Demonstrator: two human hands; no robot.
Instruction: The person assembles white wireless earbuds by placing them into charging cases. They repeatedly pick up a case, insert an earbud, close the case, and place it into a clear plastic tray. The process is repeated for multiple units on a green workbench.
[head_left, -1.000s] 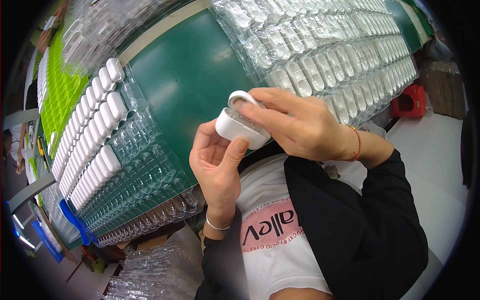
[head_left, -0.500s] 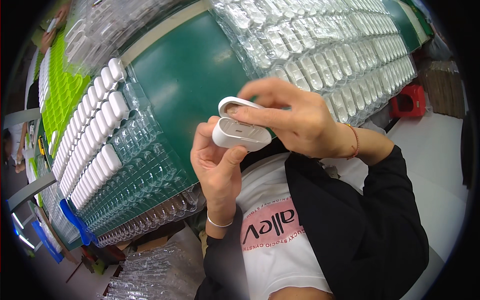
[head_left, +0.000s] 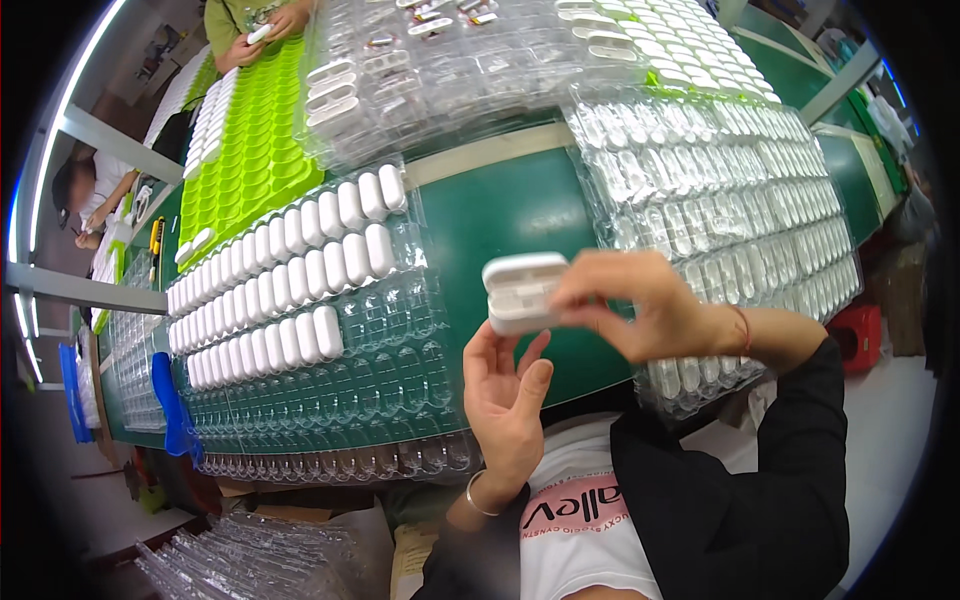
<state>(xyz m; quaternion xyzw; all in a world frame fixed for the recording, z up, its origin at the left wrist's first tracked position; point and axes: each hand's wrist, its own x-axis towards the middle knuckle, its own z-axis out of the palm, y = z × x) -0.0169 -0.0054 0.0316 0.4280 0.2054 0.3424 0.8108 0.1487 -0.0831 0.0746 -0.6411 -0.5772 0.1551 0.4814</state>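
A white earbud charging case (head_left: 522, 292) with its lid raised is held over the green table. My right hand (head_left: 640, 305) pinches its right end between thumb and fingers. Just below it, my left hand (head_left: 505, 400) has its thumb and fingers apart; the fingertips reach the case's underside, and whether they touch it I cannot tell. To the left lies a clear plastic tray (head_left: 400, 350) with rows of closed white cases (head_left: 325, 335).
Clear trays with many slots (head_left: 700, 210) cover the right side. Farther back are a clear tray of parts (head_left: 470, 70) and a green tray (head_left: 250, 150), where another person's hands (head_left: 265, 30) hold a white piece. A blue object (head_left: 172, 400) sits at the tray's left end.
The view has swung, showing more of the left and far side. My right hand has shifted from the lid to the case's right end, while my left fingers have loosened from around it.
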